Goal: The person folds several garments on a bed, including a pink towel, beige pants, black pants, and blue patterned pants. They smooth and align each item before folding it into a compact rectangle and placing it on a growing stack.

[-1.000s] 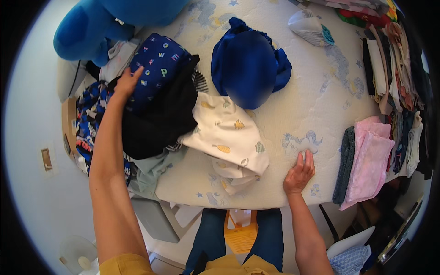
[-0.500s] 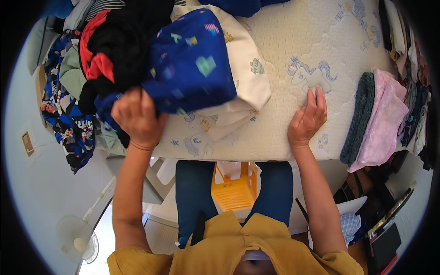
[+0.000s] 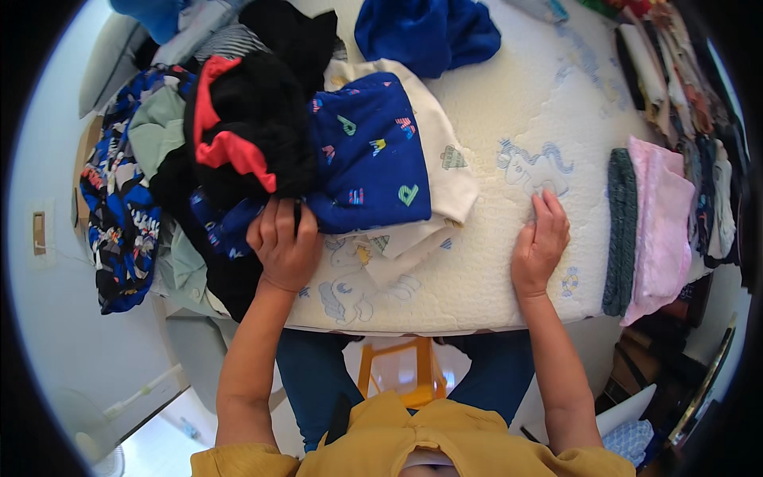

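My left hand (image 3: pixel 284 246) is closed on the lower edge of a black and red garment (image 3: pixel 258 119), with a bit of black cloth between thumb and forefinger. Right beside it lies a dark blue garment (image 3: pixel 373 159) with small colourful prints; its left part runs beneath the black one. A cream garment (image 3: pixel 453 171) with printed motifs lies under the blue one and shows along its right side. Resting on the quilted mattress (image 3: pixel 493 262), my right hand (image 3: pixel 542 242) is open, fingers stretched out beside an embroidered unicorn.
Left of the hands is a heap with a patterned garment (image 3: pixel 131 238) and pale green cloth (image 3: pixel 159 119). A bright blue cloth (image 3: pixel 429 36) lies at the back. Folded pink (image 3: pixel 660 222) and dark green (image 3: pixel 621 230) pieces stand at right, beside more clothes (image 3: pixel 699 159). A yellow stool (image 3: pixel 409 370) is below.
The view has shifted. My left hand and the black and red garment have moved right, over the blue garment's left part. The blurred blue garment now lies still. My right hand stays on the mattress.
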`<move>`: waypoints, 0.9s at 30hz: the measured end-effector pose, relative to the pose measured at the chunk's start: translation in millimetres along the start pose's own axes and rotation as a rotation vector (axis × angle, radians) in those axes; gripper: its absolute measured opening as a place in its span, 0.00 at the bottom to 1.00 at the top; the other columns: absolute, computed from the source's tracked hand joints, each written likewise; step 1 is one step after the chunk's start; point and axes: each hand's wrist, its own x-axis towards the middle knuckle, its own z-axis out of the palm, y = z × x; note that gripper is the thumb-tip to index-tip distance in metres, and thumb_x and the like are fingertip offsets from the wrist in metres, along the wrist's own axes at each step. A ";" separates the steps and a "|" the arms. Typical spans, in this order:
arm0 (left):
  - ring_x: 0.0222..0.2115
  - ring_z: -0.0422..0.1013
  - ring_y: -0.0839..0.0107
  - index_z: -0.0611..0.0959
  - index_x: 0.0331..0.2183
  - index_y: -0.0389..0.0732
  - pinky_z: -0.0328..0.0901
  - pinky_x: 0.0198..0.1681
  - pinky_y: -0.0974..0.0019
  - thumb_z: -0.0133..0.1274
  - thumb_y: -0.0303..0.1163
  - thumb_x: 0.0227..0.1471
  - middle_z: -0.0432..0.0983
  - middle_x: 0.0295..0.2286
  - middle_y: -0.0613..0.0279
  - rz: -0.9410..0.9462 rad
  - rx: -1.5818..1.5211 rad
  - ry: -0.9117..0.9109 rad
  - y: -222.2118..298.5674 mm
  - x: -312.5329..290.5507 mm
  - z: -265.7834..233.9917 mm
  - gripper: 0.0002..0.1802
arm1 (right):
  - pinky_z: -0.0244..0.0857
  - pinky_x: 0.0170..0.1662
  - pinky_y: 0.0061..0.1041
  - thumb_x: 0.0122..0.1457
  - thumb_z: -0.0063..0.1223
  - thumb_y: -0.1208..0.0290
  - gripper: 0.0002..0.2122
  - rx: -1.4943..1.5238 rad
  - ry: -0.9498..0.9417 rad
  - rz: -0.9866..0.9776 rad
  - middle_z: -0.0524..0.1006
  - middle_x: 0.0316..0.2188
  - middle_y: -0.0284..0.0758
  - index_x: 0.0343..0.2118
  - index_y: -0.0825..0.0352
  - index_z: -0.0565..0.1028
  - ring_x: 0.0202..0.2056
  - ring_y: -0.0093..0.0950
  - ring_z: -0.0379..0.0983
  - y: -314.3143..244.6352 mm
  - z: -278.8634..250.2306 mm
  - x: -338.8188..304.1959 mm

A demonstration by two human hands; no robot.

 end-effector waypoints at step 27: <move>0.16 0.67 0.64 0.73 0.20 0.36 0.62 0.23 0.62 0.58 0.39 0.55 0.68 0.14 0.56 -0.709 -0.980 -0.701 62.9 -327.1 -230.8 0.20 | 0.52 0.59 0.41 0.54 0.56 0.76 0.04 0.019 -0.087 -0.303 0.75 0.36 0.33 0.32 0.62 0.75 0.48 0.31 0.69 -5.3 -167.5 -333.9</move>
